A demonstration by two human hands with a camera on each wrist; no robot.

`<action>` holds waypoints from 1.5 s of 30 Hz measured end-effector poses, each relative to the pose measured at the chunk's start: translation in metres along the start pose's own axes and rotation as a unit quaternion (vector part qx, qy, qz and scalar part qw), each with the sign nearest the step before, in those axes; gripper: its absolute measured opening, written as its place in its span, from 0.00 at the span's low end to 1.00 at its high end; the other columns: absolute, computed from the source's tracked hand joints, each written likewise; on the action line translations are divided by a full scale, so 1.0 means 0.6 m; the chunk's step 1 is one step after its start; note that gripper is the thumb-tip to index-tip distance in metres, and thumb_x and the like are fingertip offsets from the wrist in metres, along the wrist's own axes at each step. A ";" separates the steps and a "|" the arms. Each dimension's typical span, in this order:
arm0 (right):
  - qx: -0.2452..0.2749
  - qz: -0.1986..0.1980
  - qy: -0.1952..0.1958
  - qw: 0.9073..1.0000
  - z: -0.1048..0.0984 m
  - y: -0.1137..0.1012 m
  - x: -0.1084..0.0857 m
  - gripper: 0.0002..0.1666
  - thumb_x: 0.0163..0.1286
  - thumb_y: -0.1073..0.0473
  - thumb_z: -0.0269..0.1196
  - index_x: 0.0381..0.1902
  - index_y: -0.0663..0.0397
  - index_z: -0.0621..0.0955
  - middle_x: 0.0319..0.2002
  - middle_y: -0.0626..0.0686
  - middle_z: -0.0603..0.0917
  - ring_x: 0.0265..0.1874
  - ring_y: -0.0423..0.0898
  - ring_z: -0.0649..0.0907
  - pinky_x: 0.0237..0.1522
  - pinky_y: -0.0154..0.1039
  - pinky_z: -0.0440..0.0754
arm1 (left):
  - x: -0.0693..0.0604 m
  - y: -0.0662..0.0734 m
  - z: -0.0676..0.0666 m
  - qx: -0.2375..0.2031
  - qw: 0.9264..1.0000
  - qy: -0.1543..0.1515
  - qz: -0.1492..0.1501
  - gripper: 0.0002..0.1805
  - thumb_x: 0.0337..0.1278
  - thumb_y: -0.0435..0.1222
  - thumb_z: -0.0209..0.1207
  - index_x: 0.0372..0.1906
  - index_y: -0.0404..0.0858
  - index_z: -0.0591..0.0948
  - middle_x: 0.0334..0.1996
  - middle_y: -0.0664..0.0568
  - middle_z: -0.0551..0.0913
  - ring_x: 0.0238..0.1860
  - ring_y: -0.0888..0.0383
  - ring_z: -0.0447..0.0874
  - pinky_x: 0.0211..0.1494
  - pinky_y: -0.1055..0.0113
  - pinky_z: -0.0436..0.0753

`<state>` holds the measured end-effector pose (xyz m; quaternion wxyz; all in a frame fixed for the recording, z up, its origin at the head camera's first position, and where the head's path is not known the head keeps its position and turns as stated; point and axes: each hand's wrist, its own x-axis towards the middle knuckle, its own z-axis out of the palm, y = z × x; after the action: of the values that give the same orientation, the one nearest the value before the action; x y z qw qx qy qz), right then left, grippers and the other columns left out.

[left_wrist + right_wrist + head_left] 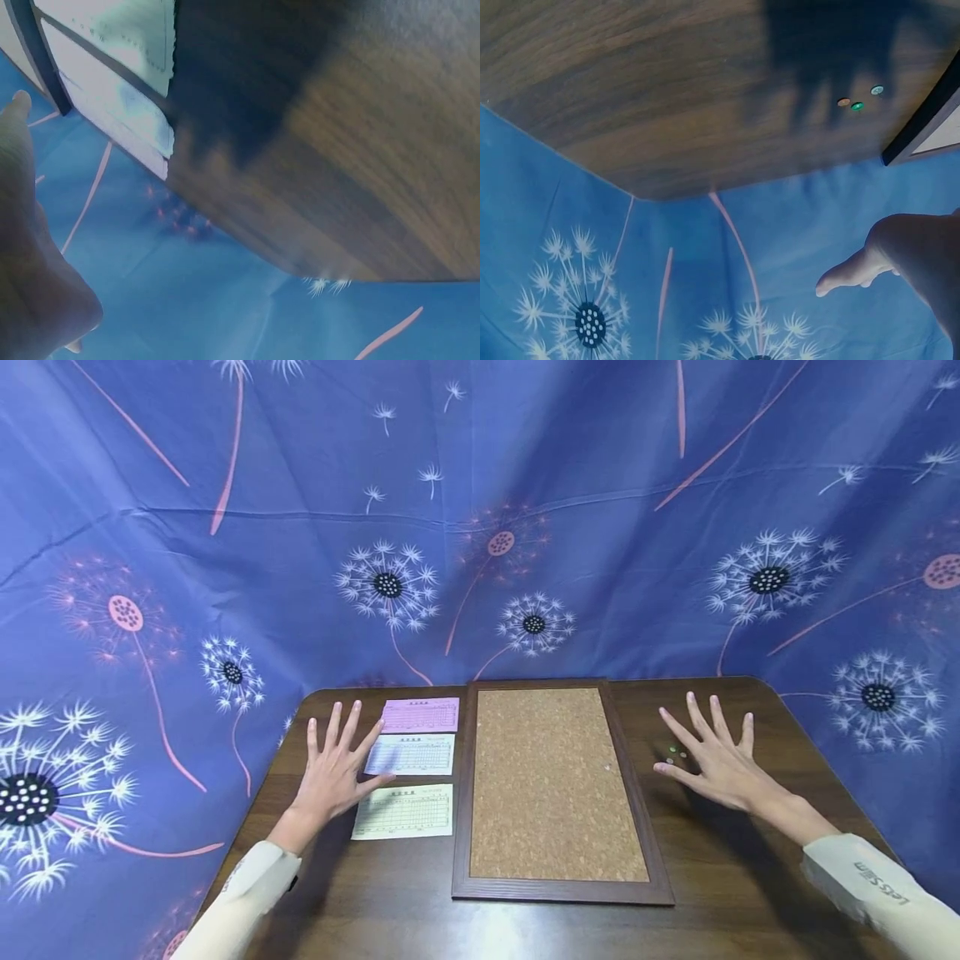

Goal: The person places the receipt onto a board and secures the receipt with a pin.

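My left hand point(335, 774) is spread with straight fingers beside three printed paper slips: a pink slip point(423, 716), a white slip point(417, 755) and a pale green slip point(408, 812). Its fingertips overlap the slips' left edges in the head view, and it holds nothing. A cork board point(555, 785) in a dark brown frame lies between the hands. To its right, my right hand point(723, 767) is also spread and holds nothing. Near its thumb lie small thumbtacks: a green tack point(857, 106), an orange tack point(844, 102) and a light blue tack point(877, 90).
Everything lies on a dark wooden table point(390, 893) with rounded far corners. A blue cloth point(637, 568) printed with dandelions hangs behind and around it. One tiny shiny spot point(607, 767) shows on the cork, too small to identify.
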<state>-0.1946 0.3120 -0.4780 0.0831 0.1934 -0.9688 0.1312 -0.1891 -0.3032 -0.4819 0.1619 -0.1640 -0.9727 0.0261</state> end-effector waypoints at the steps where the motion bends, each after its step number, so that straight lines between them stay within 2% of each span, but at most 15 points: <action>1: -0.002 0.000 0.001 1.000 0.000 0.002 -0.001 0.57 0.67 0.33 0.64 0.83 0.31 0.46 0.83 0.62 0.35 0.80 0.66 0.29 0.63 0.80 0.16 | 0.001 0.000 0.000 0.005 1.000 0.006 0.000 0.56 0.47 0.69 0.65 0.81 0.54 0.59 0.84 0.42 0.44 0.84 0.39 0.30 0.78 0.28 0.33; 4: -0.009 0.000 -0.002 1.000 0.000 0.006 -0.004 0.57 0.67 0.32 0.65 0.83 0.30 0.46 0.83 0.62 0.35 0.80 0.66 0.29 0.64 0.80 0.17 | 0.001 -0.002 0.001 0.011 1.000 0.021 0.003 0.56 0.46 0.70 0.65 0.80 0.55 0.59 0.83 0.41 0.47 0.84 0.39 0.31 0.78 0.28 0.34; 11: -0.018 0.002 -0.005 1.000 0.000 0.006 -0.001 0.57 0.67 0.31 0.63 0.83 0.30 0.46 0.83 0.62 0.34 0.79 0.67 0.28 0.64 0.78 0.14 | 0.000 -0.005 0.004 0.012 1.000 0.012 0.005 0.57 0.48 0.71 0.64 0.81 0.56 0.57 0.84 0.42 0.44 0.84 0.40 0.29 0.78 0.28 0.33; 17: -0.016 0.006 -0.006 1.000 -0.002 0.002 0.001 0.60 0.65 0.30 0.65 0.83 0.30 0.45 0.83 0.61 0.34 0.80 0.67 0.29 0.64 0.79 0.15 | 0.000 -0.007 0.000 0.016 1.000 0.022 0.006 0.56 0.47 0.71 0.64 0.80 0.54 0.59 0.83 0.41 0.44 0.84 0.39 0.30 0.77 0.28 0.35; 23: -0.023 0.002 -0.005 1.000 0.000 -0.001 -0.004 0.62 0.63 0.29 0.66 0.83 0.28 0.44 0.83 0.61 0.34 0.80 0.68 0.30 0.62 0.80 0.15 | 0.000 -0.002 -0.006 0.003 1.000 0.014 -0.001 0.56 0.47 0.69 0.66 0.81 0.54 0.60 0.84 0.43 0.39 0.84 0.39 0.28 0.77 0.29 0.31; 28: -0.022 0.015 -0.008 1.000 0.003 0.000 -0.010 0.61 0.63 0.28 0.65 0.83 0.29 0.44 0.83 0.61 0.34 0.79 0.70 0.31 0.62 0.80 0.15 | 0.007 0.005 0.000 -0.020 1.000 0.016 -0.008 0.55 0.48 0.68 0.65 0.80 0.51 0.61 0.84 0.44 0.36 0.83 0.39 0.25 0.76 0.27 0.32; 30: -0.013 0.023 -0.007 1.000 0.007 0.001 -0.010 0.62 0.64 0.28 0.65 0.83 0.29 0.43 0.83 0.62 0.33 0.79 0.72 0.31 0.61 0.81 0.15 | 0.010 0.010 0.003 -0.029 0.999 0.018 -0.013 0.55 0.50 0.68 0.64 0.80 0.51 0.60 0.84 0.45 0.34 0.83 0.39 0.24 0.76 0.26 0.33; 37: 0.034 0.049 -0.018 0.998 0.024 -0.012 0.006 0.64 0.64 0.29 0.65 0.83 0.31 0.40 0.82 0.59 0.26 0.78 0.71 0.27 0.60 0.82 0.14 | 0.013 0.019 0.006 -0.034 0.999 -0.007 -0.028 0.54 0.54 0.68 0.62 0.81 0.51 0.57 0.84 0.45 0.31 0.83 0.40 0.22 0.75 0.24 0.35; 45: 0.054 0.059 -0.021 0.997 0.019 -0.004 0.006 0.63 0.65 0.29 0.65 0.83 0.29 0.39 0.81 0.58 0.25 0.77 0.69 0.25 0.60 0.81 0.13 | 0.010 0.026 0.015 -0.039 0.998 -0.024 -0.039 0.53 0.56 0.68 0.60 0.82 0.52 0.55 0.84 0.45 0.30 0.83 0.40 0.20 0.76 0.26 0.32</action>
<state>-0.1981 0.3054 -0.4877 0.0444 0.1426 -0.9716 0.1836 -0.1925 -0.2867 -0.4902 0.1333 -0.1319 -0.9822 -0.0141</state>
